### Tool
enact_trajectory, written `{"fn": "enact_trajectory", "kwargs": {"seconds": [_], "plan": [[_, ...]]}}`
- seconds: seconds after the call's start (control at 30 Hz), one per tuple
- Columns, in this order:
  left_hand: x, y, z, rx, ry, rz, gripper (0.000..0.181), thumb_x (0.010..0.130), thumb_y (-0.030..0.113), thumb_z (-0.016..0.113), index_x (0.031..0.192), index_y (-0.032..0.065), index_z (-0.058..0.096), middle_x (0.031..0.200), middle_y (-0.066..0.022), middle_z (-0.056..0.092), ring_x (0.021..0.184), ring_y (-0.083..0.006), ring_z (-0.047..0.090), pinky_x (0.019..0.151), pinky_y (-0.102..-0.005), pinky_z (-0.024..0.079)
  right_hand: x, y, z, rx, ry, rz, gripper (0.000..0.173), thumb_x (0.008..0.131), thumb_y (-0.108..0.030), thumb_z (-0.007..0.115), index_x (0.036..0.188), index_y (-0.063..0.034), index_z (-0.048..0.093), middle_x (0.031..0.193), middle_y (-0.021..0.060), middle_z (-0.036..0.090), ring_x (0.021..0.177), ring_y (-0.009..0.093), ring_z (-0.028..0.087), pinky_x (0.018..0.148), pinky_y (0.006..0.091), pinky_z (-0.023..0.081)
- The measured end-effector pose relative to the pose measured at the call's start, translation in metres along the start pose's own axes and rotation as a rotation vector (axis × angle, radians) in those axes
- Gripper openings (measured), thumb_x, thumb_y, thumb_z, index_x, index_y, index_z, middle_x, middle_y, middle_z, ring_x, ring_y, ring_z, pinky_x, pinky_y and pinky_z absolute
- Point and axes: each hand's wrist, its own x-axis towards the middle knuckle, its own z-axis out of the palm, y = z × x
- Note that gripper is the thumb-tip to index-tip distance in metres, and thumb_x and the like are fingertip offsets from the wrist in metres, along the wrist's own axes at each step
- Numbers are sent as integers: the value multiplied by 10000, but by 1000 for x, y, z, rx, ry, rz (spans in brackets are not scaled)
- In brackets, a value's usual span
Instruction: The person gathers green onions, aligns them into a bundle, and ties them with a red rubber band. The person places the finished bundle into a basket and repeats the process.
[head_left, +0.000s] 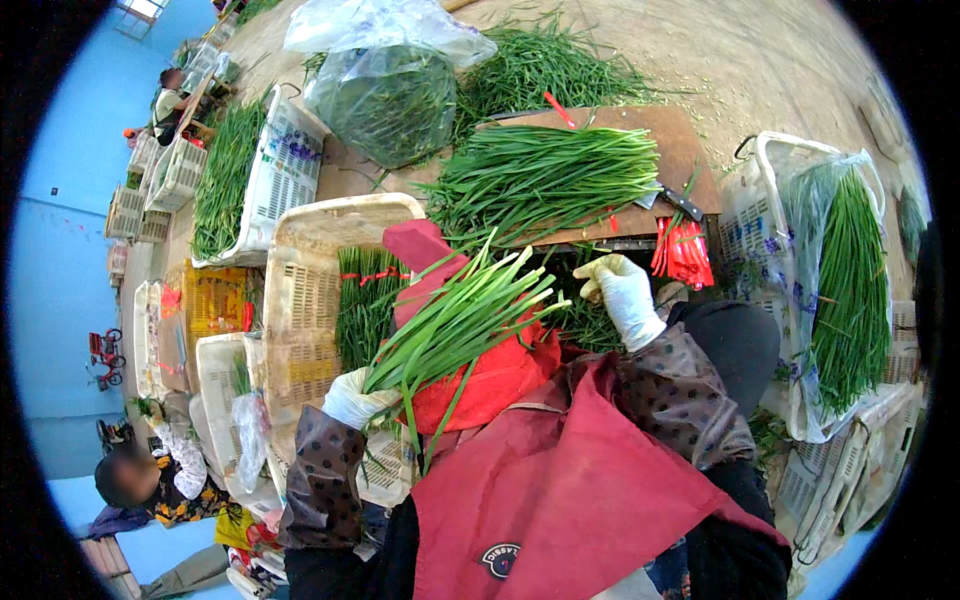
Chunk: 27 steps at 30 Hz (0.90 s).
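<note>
My left hand (361, 399), in a whitish glove, is closed around a loose bunch of green garlic chives (457, 322); their pale ends fan out over my lap. My right hand (611, 281), gloved too, hangs at the near edge of a low wooden board (675, 142), fingers slightly bent, with nothing seen in it. A large heap of chives (547, 172) lies on the board, pale ends to the right. Beside these ends rests a knife with a black handle (681, 204). Red printed ties (681, 251) hang over the board's near right corner.
A plastic crate (304, 300) at my left holds chive bundles (367, 300) with red bands. Another crate (780, 180) of chives stands at right. Beyond the board are a clear bag (390, 97) and loose greens (547, 64). People (169, 105) sit among crates at left.
</note>
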Motion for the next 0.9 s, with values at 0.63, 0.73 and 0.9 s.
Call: {"fn": "enact_trajectory", "kwargs": {"seconds": [0.63,0.73,0.9], "plan": [[4,-7,-4,44,-19,80,175,826,130,695,988,62,695,740,11,654,513,-58,534,455,-217,413,-5,-26,-7,-47,-214,-64,354,989,-268,557,1034,68,660,827,123,710,764,182,676,764,304,532],[4,-6,-3,42,-21,99,177,822,111,692,993,64,696,744,11,654,511,-58,533,457,-218,414,-17,-31,7,-234,-360,118,370,926,-340,655,905,23,720,855,91,722,775,140,658,751,299,521],[-2,7,0,-40,-83,-4,216,811,121,717,1017,62,696,774,8,668,553,-51,545,490,-221,430,-22,-9,25,30,-222,110,241,922,-220,657,900,15,702,847,74,715,745,135,632,711,280,503]]}}
